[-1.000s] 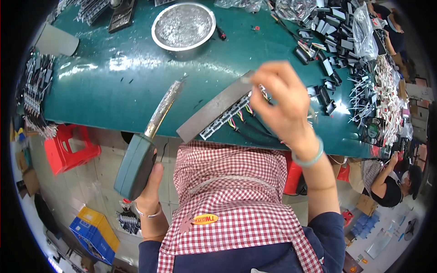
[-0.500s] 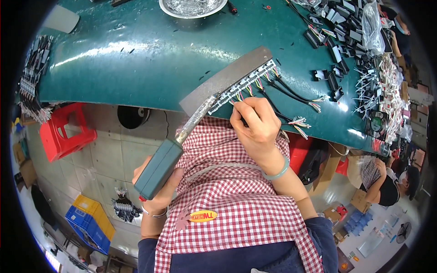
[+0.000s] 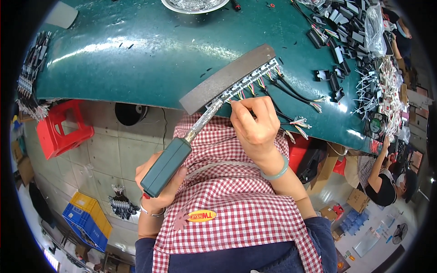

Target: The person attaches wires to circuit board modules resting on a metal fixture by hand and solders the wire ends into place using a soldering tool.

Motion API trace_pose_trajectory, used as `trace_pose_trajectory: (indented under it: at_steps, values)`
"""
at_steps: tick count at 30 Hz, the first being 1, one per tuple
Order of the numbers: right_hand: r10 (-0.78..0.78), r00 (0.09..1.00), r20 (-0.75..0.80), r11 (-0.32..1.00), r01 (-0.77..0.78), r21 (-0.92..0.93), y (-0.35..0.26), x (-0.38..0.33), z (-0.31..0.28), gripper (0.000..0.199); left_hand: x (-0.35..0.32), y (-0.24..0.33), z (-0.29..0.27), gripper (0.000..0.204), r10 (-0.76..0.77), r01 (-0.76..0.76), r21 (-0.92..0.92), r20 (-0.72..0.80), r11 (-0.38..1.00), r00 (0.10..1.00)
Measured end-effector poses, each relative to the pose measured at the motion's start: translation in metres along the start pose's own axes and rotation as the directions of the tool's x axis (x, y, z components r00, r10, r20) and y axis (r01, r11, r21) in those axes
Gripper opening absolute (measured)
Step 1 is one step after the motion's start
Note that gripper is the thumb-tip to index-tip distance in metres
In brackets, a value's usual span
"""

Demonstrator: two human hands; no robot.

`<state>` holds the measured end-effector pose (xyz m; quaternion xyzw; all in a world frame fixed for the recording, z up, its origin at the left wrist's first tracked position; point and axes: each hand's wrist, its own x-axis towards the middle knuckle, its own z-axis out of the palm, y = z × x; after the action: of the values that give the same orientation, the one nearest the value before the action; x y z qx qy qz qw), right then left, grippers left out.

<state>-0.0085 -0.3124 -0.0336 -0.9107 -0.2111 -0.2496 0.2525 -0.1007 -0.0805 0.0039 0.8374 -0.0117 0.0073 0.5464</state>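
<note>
Dark green is the handle of the soldering iron (image 3: 167, 166), which is held at eight o'clock in the view by the left hand (image 3: 159, 179); its grip is wrapped around the handle, fingers closed. The iron's metal shaft is pointed toward one o'clock, and its tip is placed at the eight o'clock end of a strip of small black-and-white connectors (image 3: 246, 83); whether the metal is touched cannot be told.

Above the middle of the view, the strip is laid along the lower edge of a grey-brown bar (image 3: 227, 78), which is set slantwise on the green surface (image 3: 136, 86), its far end aimed at two o'clock. Thin coloured wires (image 3: 261, 82) are attached along the strip and led into black cables (image 3: 296, 92), by which the three o'clock side is crossed.

Toward half past two from the centre, the right hand (image 3: 256, 127) is held just beside the iron's tip; its grip is pressed together, thumb against forefinger, with thin wires pinched, though mostly hidden by the fingers.

At twelve o'clock a metal bowl (image 3: 195, 6) is cut by the upper edge; between one and two, black plastic housings (image 3: 337, 52) are heaped
</note>
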Motion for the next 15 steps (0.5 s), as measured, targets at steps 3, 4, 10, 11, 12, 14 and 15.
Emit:
trace_pose_trajectory:
  at_steps: [3, 4, 10, 11, 12, 14, 15]
  values:
    - [0.016, 1.000, -0.003, 1.000, -0.016, 0.013, 0.000, -0.002, 0.000, 0.025, 0.006, 0.007, -0.002, 0.025, 0.039, -0.040, 0.071, 0.024, 0.997, 0.999]
    - [0.017, 1.000, -0.002, 1.000, -0.017, 0.013, -0.001, -0.002, 0.000, 0.025, 0.008, 0.008, -0.002, 0.025, 0.049, -0.052, 0.100, 0.034, 0.994, 0.998]
    - [0.039, 0.999, -0.008, 0.998, -0.039, 0.046, -0.001, -0.003, -0.001, 0.025, 0.011, 0.003, -0.001, 0.024, 0.068, -0.073, 0.092, 0.054, 0.993, 0.996]
    - [0.046, 0.999, -0.016, 0.998, -0.046, 0.046, -0.002, -0.003, 0.000, 0.025, 0.011, 0.003, -0.001, 0.024, 0.067, -0.072, 0.092, 0.056, 0.993, 0.996]
    - [0.054, 0.998, -0.023, 0.998, -0.053, 0.046, -0.002, -0.002, 0.000, 0.025, 0.012, 0.003, 0.000, 0.024, 0.070, -0.074, 0.090, 0.050, 0.993, 0.996]
    - [0.056, 0.998, -0.018, 0.997, -0.055, 0.044, -0.002, -0.002, 0.000, 0.025, 0.014, 0.004, 0.000, 0.024, 0.072, -0.076, 0.088, 0.046, 0.993, 0.996]
    - [0.055, 0.998, -0.013, 0.998, -0.054, 0.043, -0.002, -0.002, -0.001, 0.025, 0.014, 0.005, 0.000, 0.023, 0.081, -0.085, 0.088, 0.046, 0.992, 0.996]
